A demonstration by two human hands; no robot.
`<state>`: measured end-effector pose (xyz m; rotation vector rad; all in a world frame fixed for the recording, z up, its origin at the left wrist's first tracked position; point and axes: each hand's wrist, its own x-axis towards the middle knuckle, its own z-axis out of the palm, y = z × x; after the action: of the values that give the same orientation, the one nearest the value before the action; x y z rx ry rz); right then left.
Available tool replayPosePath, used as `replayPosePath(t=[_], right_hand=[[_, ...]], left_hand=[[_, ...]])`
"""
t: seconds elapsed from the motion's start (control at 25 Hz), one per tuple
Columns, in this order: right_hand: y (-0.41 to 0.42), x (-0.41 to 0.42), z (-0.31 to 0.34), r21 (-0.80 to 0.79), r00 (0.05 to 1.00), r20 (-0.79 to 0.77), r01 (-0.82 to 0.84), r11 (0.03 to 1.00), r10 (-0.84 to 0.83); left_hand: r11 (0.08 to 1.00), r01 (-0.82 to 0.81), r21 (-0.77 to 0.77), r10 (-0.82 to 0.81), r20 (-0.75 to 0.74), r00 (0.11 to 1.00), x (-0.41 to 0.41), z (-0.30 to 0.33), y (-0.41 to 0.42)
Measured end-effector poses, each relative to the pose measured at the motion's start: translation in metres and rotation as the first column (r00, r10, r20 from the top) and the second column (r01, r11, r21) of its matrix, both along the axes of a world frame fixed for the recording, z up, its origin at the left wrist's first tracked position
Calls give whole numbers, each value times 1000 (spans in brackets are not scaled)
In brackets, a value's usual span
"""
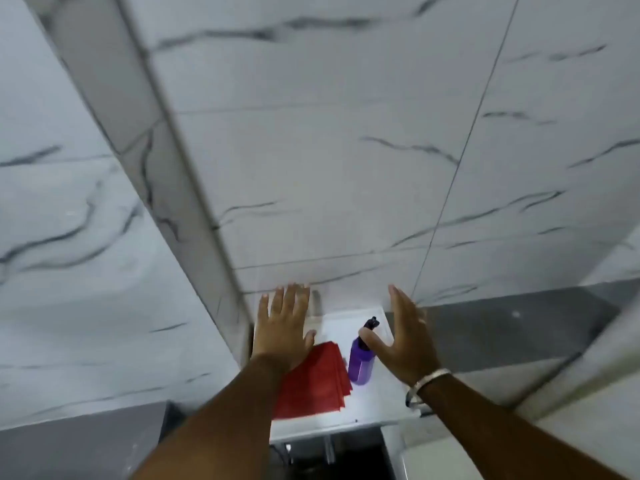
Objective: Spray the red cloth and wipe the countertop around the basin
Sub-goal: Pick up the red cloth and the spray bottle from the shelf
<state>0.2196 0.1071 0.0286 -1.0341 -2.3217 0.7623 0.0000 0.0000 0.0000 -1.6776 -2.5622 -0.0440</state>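
A folded red cloth point(313, 382) lies on the white countertop point(374, 407), partly hidden under my left forearm. Just right of it stands a purple spray bottle point(361, 363) with a dark trigger head. My left hand point(285, 329) hovers flat and open above the far left of the counter, fingers spread. My right hand point(407, 339) is open, palm facing left, its thumb close beside the bottle's neck; a metal bangle sits on that wrist. Neither hand holds anything. No basin is in view.
White marble-patterned wall tiles point(346, 168) rise behind and to the left of the counter. A grey band point(502, 330) runs along the wall at the right. Below the counter's front edge is a dark gap point(339, 455).
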Motion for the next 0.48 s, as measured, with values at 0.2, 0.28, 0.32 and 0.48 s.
replayPosePath(t=[0.2, 0.28, 0.32, 0.48], right_hand=[[-19, -8, -70, -408, 975, -220, -74, 910, -19], [-16, -20, -83, -426, 957, -281, -59, 903, -70], [-12, -26, -86, -412, 950, -303, -57, 910, -78], [1, -36, -98, -403, 939, -320, -12, 915, -128]], left_hand=[[963, 38, -267, 74, 397, 915, 2, -75, 10], [951, 115, -287, 19, 425, 905, 2, -90, 18], [945, 135, -298, -4, 403, 915, -1, -96, 23], [918, 183, -351, -13, 435, 901, -16, -103, 34]])
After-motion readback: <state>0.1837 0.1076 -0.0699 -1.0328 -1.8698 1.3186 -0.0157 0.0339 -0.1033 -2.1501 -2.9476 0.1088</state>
